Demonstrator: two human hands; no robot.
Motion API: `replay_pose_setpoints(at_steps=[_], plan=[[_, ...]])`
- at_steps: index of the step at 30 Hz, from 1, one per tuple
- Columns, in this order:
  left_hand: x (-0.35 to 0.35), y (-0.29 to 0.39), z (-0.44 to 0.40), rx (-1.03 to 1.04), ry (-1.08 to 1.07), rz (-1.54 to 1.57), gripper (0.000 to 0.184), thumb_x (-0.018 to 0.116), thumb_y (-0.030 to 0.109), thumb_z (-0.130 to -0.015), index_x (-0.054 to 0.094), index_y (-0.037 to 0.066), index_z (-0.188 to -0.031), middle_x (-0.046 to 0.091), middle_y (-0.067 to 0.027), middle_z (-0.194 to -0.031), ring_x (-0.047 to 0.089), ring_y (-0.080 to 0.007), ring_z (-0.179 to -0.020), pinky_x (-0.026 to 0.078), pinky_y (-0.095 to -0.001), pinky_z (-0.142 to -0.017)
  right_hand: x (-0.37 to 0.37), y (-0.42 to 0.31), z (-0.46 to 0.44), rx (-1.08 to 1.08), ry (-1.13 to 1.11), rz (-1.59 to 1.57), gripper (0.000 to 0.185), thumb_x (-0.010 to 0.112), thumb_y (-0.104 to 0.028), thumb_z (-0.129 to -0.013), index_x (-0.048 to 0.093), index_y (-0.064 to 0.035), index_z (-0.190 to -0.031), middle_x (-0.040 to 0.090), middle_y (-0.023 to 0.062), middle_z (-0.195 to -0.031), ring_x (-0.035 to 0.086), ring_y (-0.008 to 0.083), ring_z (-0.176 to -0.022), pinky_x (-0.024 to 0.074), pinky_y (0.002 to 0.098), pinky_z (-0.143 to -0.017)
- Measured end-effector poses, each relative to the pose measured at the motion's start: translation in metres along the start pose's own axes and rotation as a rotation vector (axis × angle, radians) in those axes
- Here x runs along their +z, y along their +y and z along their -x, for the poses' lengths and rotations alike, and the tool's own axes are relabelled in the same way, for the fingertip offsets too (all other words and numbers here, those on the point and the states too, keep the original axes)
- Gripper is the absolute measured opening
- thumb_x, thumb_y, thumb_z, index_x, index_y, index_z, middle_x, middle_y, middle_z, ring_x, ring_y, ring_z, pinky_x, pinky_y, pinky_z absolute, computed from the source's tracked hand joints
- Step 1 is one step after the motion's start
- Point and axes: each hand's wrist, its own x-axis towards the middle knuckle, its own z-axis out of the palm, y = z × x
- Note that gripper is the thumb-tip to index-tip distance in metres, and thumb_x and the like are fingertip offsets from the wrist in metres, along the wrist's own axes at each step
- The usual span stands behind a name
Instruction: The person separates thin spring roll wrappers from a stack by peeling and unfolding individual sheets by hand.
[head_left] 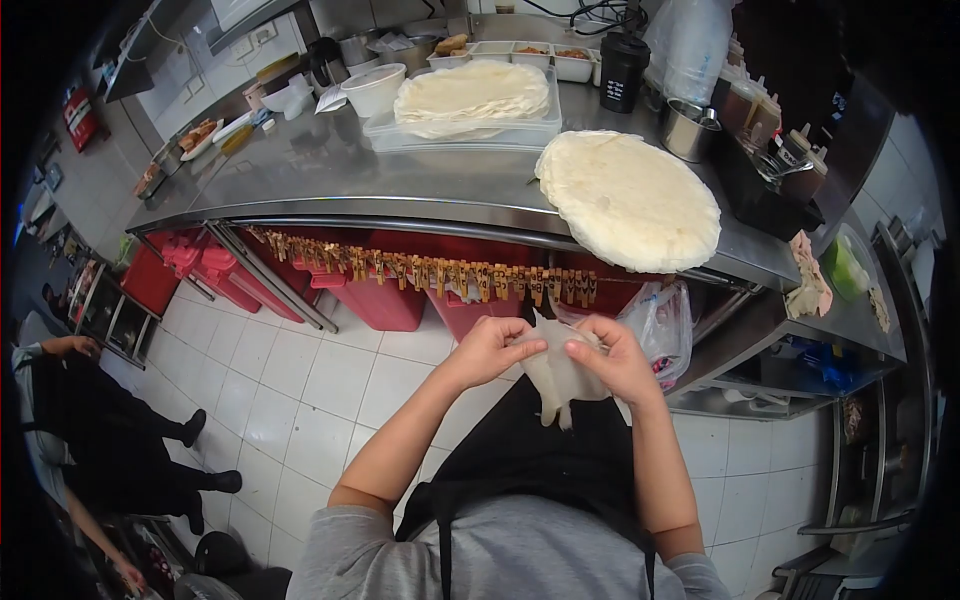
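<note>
Between my two hands, in front of my black apron (480, 450), hangs a thin, pale, limp disposable glove (556, 372) with finger-like ends dangling down. My left hand (497, 350) pinches its left side between thumb and fingers. On the other side, the thumb and fingers of my right hand (612, 358) grip it too. A stack of large round flatbread sheets (632, 200) lies on the steel counter ahead, overhanging its front edge. Behind it, another stack of round sheets (472, 92) rests on a clear plastic tray (460, 138).
Wooden clothespins (420, 272) hang in a row under the counter (330, 180), with red bins (375, 300) below. Sauce bottles (790, 150), a black cup (623, 72) and a steel pot (690, 130) stand right. A co-worker (110, 420) is at the left.
</note>
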Motion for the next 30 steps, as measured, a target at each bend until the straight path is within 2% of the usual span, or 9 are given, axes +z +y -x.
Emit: replay_pose_setpoints(at_steps=[5, 8, 12, 15, 19, 21, 24, 25, 30], plan=[[0.006, 0.015, 0.001, 0.089, 0.016, -0.137, 0.02, 0.07, 0.021, -0.088, 0.068, 0.001, -0.082, 0.066, -0.006, -0.068, 0.058, -0.0083, -0.063, 0.047, -0.0278, -0.06, 0.012, 0.005, -0.008, -0.164, 0.151, 0.304, 0.034, 0.077, -0.026, -0.079, 0.061, 0.0004, -0.092, 0.063, 0.0054, -0.077, 0.057, 0.0132, -0.072, 0.0464, 0.0307, -0.067], [0.004, 0.009, -0.001, 0.16, 0.065, -0.232, 0.02, 0.071, 0.019, -0.087, 0.067, 0.0, -0.079, 0.066, -0.0064, -0.067, 0.057, -0.0072, -0.062, 0.046, -0.0269, -0.058, 0.006, 0.017, -0.011, 0.101, 0.03, 0.48, 0.033, 0.076, -0.028, -0.079, 0.063, 0.0022, -0.085, 0.061, 0.0102, -0.071, 0.057, 0.0138, -0.069, 0.0456, 0.0326, -0.064], [-0.004, 0.013, 0.006, 0.138, 0.137, -0.23, 0.022, 0.071, 0.019, -0.087, 0.066, 0.0, -0.076, 0.066, -0.0071, -0.067, 0.057, -0.0087, -0.06, 0.046, -0.0277, -0.056, -0.002, 0.021, -0.009, 0.135, 0.113, 0.428, 0.03, 0.074, -0.026, -0.08, 0.064, 0.0028, -0.081, 0.061, 0.0117, -0.065, 0.055, 0.0121, -0.06, 0.0448, 0.0325, -0.057], [-0.008, 0.006, 0.007, 0.095, 0.21, -0.275, 0.025, 0.07, 0.024, -0.086, 0.066, 0.001, -0.078, 0.064, -0.0122, -0.065, 0.061, -0.0209, -0.06, 0.047, -0.0338, -0.057, -0.005, 0.012, -0.004, 0.172, 0.155, 0.332, 0.026, 0.074, -0.022, -0.081, 0.064, 0.002, -0.08, 0.063, 0.007, -0.064, 0.055, 0.0104, -0.059, 0.045, 0.0306, -0.056], [-0.006, 0.001, 0.012, 0.081, 0.231, -0.182, 0.023, 0.071, 0.022, -0.086, 0.066, 0.0, -0.08, 0.065, -0.0095, -0.068, 0.061, -0.015, -0.063, 0.048, -0.0314, -0.058, -0.008, 0.016, -0.003, 0.222, 0.138, 0.227, 0.022, 0.073, -0.019, -0.082, 0.064, 0.0009, -0.081, 0.063, 0.0047, -0.069, 0.055, 0.0097, -0.066, 0.0456, 0.0287, -0.06], [-0.003, 0.0, 0.011, 0.184, 0.232, -0.174, 0.021, 0.072, 0.018, -0.086, 0.065, -0.001, -0.081, 0.065, -0.0043, -0.068, 0.059, -0.0081, -0.065, 0.048, -0.027, -0.058, -0.007, 0.015, -0.006, 0.083, 0.082, 0.255, 0.021, 0.073, -0.018, -0.082, 0.063, 0.0006, -0.079, 0.061, 0.004, -0.075, 0.054, 0.0097, -0.071, 0.0456, 0.0282, -0.064], [0.009, 0.003, 0.009, 0.153, 0.164, -0.071, 0.021, 0.072, 0.018, -0.086, 0.064, -0.001, -0.086, 0.066, -0.0045, -0.07, 0.06, -0.0083, -0.067, 0.049, -0.0271, -0.06, -0.001, 0.015, -0.009, -0.039, -0.027, 0.28, 0.022, 0.072, -0.019, -0.082, 0.062, 0.0006, -0.081, 0.06, 0.0042, -0.081, 0.054, 0.0106, -0.076, 0.0454, 0.0284, -0.067], [0.011, 0.004, 0.005, 0.275, 0.169, -0.16, 0.026, 0.07, 0.026, -0.085, 0.065, 0.001, -0.092, 0.066, -0.014, -0.072, 0.064, -0.0208, -0.065, 0.05, -0.0328, -0.064, 0.001, 0.015, -0.01, -0.067, -0.065, 0.288, 0.023, 0.072, -0.019, -0.082, 0.061, 0.0006, -0.083, 0.059, 0.0044, -0.082, 0.054, 0.0111, -0.077, 0.0453, 0.0287, -0.068], [0.013, 0.018, 0.003, 0.018, 0.044, -0.194, 0.029, 0.07, 0.029, -0.086, 0.066, 0.001, -0.092, 0.066, -0.0145, -0.072, 0.062, -0.0262, -0.06, 0.049, -0.0366, -0.067, 0.006, 0.025, -0.011, -0.032, 0.068, 0.358, 0.029, 0.071, -0.022, -0.082, 0.058, 0.0004, -0.094, 0.062, 0.0094, -0.082, 0.058, 0.0167, -0.075, 0.0464, 0.0324, -0.068]])
